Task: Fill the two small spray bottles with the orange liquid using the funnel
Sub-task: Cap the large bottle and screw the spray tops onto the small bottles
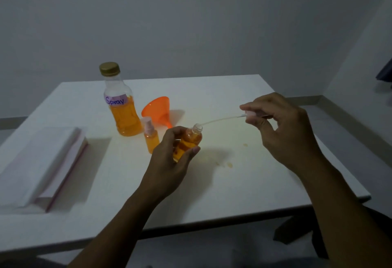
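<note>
My left hand (169,157) grips a small spray bottle (188,142) filled with orange liquid, tilted to the right, its neck uncapped. My right hand (280,127) pinches the pink spray head (251,114); its thin white tube (220,119) reaches left to the bottle's mouth. A second small spray bottle (151,138), capped and holding orange liquid, stands upright on the white table (265,183). Behind it the orange funnel (158,109) lies on its side. The big bottle (124,106) labelled "Spray", gold-capped and about half full of orange liquid, stands at the back left.
A stack of white tissues or paper in a plastic pack (40,166) lies on the table's left side. Small orange drips (229,164) dot the tabletop right of my left hand. A grey wall rises behind the table.
</note>
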{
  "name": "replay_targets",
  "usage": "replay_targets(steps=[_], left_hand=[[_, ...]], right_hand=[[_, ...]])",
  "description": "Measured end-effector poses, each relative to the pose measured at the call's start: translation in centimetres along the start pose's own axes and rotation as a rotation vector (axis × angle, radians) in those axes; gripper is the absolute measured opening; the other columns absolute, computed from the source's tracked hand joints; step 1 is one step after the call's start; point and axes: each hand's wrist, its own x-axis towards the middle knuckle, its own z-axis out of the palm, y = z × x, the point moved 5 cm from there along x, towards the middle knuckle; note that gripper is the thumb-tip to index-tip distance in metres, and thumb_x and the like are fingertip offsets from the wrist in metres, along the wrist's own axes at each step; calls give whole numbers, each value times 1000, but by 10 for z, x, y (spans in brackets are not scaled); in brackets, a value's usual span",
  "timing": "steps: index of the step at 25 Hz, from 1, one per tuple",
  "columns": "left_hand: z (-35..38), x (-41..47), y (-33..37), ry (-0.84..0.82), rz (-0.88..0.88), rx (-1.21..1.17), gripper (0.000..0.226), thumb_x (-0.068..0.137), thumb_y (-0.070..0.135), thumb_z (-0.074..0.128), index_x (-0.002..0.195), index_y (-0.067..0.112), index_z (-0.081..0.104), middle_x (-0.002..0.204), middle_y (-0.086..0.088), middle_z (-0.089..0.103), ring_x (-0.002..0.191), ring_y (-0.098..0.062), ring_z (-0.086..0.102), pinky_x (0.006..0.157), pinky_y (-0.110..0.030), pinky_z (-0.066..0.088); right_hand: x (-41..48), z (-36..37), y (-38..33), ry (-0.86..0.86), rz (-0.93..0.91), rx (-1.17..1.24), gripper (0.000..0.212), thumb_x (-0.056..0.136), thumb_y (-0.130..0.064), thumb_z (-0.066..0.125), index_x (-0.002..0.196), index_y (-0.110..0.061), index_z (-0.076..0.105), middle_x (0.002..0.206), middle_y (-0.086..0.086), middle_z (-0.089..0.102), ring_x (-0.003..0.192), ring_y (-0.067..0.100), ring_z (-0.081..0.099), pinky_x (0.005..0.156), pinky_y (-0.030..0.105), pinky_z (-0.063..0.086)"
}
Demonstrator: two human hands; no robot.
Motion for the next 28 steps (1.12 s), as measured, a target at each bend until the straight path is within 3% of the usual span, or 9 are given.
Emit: replay_targets(steps=[8,12,15,17,20,22,23,26,28], left_hand=[[4,2,3,-26,51,29,45,84,41,64,122,39,41,116,23,51,107,8,51,78,-1,41],[12,1,11,-51,83,49,46,81,46,62,121,41,41,115,27,51,107,6,50,81,-3,41],[18,2,18,-63,139,80,45,82,44,65,119,45,40,110,36,48,105,10,49,81,-3,40],[18,3,20,-67,161,102,44,82,44,65,118,47,40,108,38,47,103,10,50,79,-3,42],[20,4,18,-86,163,109,44,81,48,63,120,45,43,112,31,52,104,0,53,79,-10,45],[22,5,18,-88,166,107,44,82,48,63,121,41,46,114,26,55,104,-2,54,80,-13,46],[22,6,18,-87,172,106,44,82,47,64,121,41,46,113,27,55,103,-1,54,80,-12,47],[21,8,18,-86,194,107,44,82,44,67,121,41,47,110,30,54,103,2,53,80,-13,47],[22,9,18,-95,186,102,44,81,45,66,122,40,48,112,25,57,103,0,54,81,-16,48]], right_hand=[[3,8,-3,-21,-104,-86,21,89,-5,71,109,-9,74,104,3,67,92,7,59,82,0,43],[3,27,-15,-143,-140,-37,27,85,-7,74,112,-10,73,107,3,69,92,8,62,82,11,52],[2,41,-20,-271,-58,61,43,81,-9,79,121,-18,67,109,-2,71,95,7,65,87,21,57],[2,45,-17,-301,12,99,47,81,-17,81,123,-25,63,102,-7,71,91,5,66,85,21,58],[3,46,-11,-322,141,57,54,78,-49,76,125,-31,56,84,-11,68,77,5,66,71,20,56],[1,45,-5,-385,200,49,66,72,-61,72,129,-36,51,90,-12,66,79,6,66,70,20,55],[0,44,-3,-416,199,75,65,72,-57,76,129,-38,50,95,-12,66,80,6,66,68,18,54],[-2,41,-1,-396,150,135,35,79,-48,76,109,-33,64,88,-14,67,76,7,64,62,19,52],[1,39,6,-345,221,44,43,71,-68,66,82,-26,66,66,-12,61,60,7,58,55,20,46]])
